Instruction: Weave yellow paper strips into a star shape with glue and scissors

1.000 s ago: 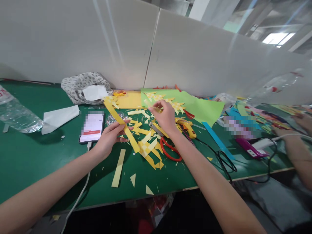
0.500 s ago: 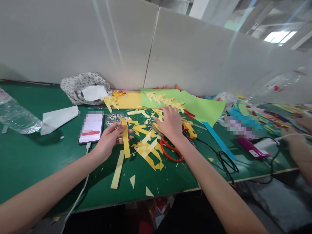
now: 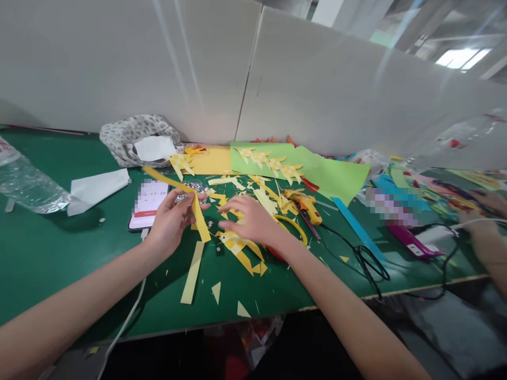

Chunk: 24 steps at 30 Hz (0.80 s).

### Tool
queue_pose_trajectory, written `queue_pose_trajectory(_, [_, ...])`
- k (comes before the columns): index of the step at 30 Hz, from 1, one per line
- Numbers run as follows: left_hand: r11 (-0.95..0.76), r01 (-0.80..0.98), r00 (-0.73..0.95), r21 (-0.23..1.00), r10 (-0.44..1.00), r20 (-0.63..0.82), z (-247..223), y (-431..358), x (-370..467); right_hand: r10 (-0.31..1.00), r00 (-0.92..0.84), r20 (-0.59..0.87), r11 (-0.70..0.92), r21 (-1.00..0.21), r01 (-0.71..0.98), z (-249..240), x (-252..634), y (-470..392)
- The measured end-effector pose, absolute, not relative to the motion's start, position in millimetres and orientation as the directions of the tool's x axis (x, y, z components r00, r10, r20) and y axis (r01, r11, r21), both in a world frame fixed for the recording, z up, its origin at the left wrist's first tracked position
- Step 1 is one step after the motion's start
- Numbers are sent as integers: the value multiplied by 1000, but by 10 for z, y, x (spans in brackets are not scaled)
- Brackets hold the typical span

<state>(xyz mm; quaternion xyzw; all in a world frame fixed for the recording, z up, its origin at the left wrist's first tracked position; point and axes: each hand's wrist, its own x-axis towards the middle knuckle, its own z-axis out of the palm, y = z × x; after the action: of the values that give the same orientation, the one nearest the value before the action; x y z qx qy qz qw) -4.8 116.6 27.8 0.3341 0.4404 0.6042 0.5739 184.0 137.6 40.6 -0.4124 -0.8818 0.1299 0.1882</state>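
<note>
My left hand (image 3: 172, 216) pinches a bent yellow paper strip (image 3: 202, 219) between thumb and fingers, above the table left of the scraps. One end of the strip reaches up over the phone. My right hand (image 3: 253, 219) hovers to its right with fingers apart, apparently holding nothing. Beneath it lies a checkered yellow woven paper fish (image 3: 235, 243), partly covered by the hand. A yellow loop handle (image 3: 299, 227) shows beside my right wrist, and a red handle is mostly hidden under it. A pale yellow strip (image 3: 193, 272) lies nearer me.
The phone (image 3: 148, 206) lies left of my left hand, its cable running toward me. A yellow glue gun (image 3: 309, 206) lies to the right, with a black cord. Finished paper fish (image 3: 271, 162) rest on green paper (image 3: 328, 174). A plastic bottle (image 3: 31, 182) lies left; another person's hand is far right.
My right hand has moved left and toward me, away from the scissors, uncovering the yellow loop handle. My left hand has shifted slightly left, and the strip's other end now shows up-left.
</note>
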Motion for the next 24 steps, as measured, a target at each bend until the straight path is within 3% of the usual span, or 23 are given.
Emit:
queue_pose_trajectory(3, [1,-398,-108,917,993,-49,252,1162,-54,648,-758,77,712,-416,566,416,1762,1229])
queue_pose_trajectory(6, [-32,-404,-102,914,995,-10,245,1156,-63,678,-731,74,686,-421,594,359,1720,1169])
queue_pose_trajectory(8, [-44,-398,-103,916,995,2,247,1155,-66,734,-666,133,632,-493,598,341,1723,1176])
queue_pose_trajectory(13, [-47,-380,-125,924,992,-1,264,1148,-53,900,-268,344,434,-766,475,414,1846,1368])
queue_pose_trajectory(16, [-1,-370,-84,929,996,-33,276,1135,-41,925,33,377,336,-859,387,494,1980,1573])
queue_pose_trajectory(17, [19,-359,-65,933,997,-45,278,1129,-37,924,56,379,332,-866,373,526,2030,1635])
queue_pose_trajectory(19, [60,-330,-17,942,997,-70,279,1113,-29,922,-116,369,382,-824,418,594,2129,1729])
queue_pose_trajectory(21, [87,-301,27,950,996,-82,275,1096,-24,911,-329,249,402,-715,571,652,2221,1783])
queue_pose_trajectory(24, [101,-262,87,960,993,-80,255,1077,-22,948,-265,179,316,-391,864,662,2321,1817])
